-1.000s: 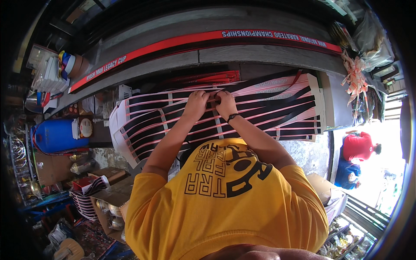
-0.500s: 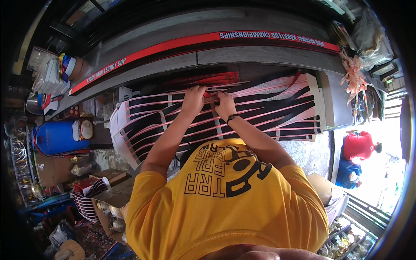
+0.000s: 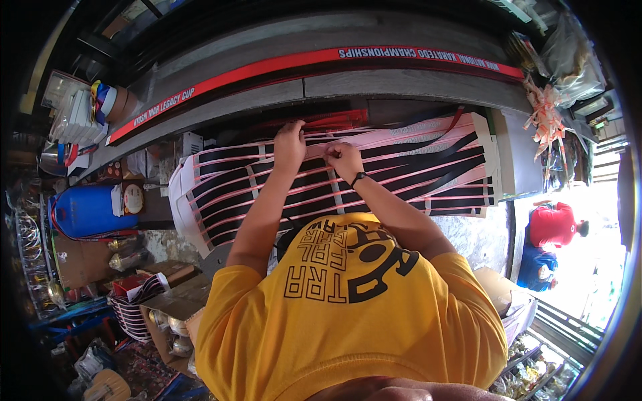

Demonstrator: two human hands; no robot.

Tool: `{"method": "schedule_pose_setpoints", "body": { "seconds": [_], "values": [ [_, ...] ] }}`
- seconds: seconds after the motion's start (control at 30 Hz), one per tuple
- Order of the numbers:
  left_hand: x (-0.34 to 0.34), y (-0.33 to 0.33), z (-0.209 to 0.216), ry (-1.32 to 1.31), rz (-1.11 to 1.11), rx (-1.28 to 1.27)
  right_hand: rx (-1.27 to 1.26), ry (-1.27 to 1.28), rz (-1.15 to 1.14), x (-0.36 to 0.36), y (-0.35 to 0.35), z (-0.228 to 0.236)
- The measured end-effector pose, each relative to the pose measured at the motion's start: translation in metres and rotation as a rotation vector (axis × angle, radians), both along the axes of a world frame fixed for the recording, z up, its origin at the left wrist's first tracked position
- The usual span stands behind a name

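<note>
A wide white sheet (image 3: pixel 184 200) lies in front of me, lined with black ribbon strips (image 3: pixel 294 200) and thin pink bands between them. Its far right part shows a pale pink printed area (image 3: pixel 408 137) without black over it. My left hand (image 3: pixel 289 148) is at the sheet's far edge, fingers curled, beside a pile of red ribbons (image 3: pixel 334 121). My right hand (image 3: pixel 346 162), with a dark band on the wrist, is pinched over the middle of the sheet. What either hand's fingers hold is too small to make out. One loose black strip (image 3: pixel 445 175) curves over the right part.
A long red printed ribbon (image 3: pixel 267 72) stretches along the raised grey ledge (image 3: pixel 234 99) beyond the sheet. A blue container (image 3: pixel 90 210) stands at left, above an open cardboard box (image 3: pixel 175 314). Clear plastic bags (image 3: pixel 575 67) hang far right. A person in red (image 3: pixel 554 224) is outside at right.
My left hand has moved away from me and slightly left, parting from the right hand. The black strip lifted near my right hand has left the far rows, baring more pink. My right fingers have curled in.
</note>
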State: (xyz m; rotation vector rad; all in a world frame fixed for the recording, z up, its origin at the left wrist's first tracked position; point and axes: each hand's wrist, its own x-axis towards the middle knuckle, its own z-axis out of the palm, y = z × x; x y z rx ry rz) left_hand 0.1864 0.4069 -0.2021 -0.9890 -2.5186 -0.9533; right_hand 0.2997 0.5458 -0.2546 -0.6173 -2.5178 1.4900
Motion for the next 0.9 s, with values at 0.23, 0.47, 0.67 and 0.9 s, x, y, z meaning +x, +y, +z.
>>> {"method": "schedule_pose_setpoints", "body": {
  "seconds": [0.23,0.47,0.67,0.9],
  "values": [
    [0.038,-0.017,0.004,0.194,-0.075,-0.136,-0.125,0.043,-0.051,-0.004,-0.001,-0.003],
    [0.109,-0.037,-0.023,0.009,-0.095,-0.308,0.008,-0.112,-0.159,-0.010,-0.011,0.003],
    [0.115,-0.034,-0.045,0.040,-0.057,-0.349,0.163,-0.126,-0.183,-0.012,-0.016,0.000],
    [0.118,-0.034,-0.049,0.102,-0.015,-0.346,0.141,-0.197,-0.172,-0.018,-0.016,0.009]
  ]
}}
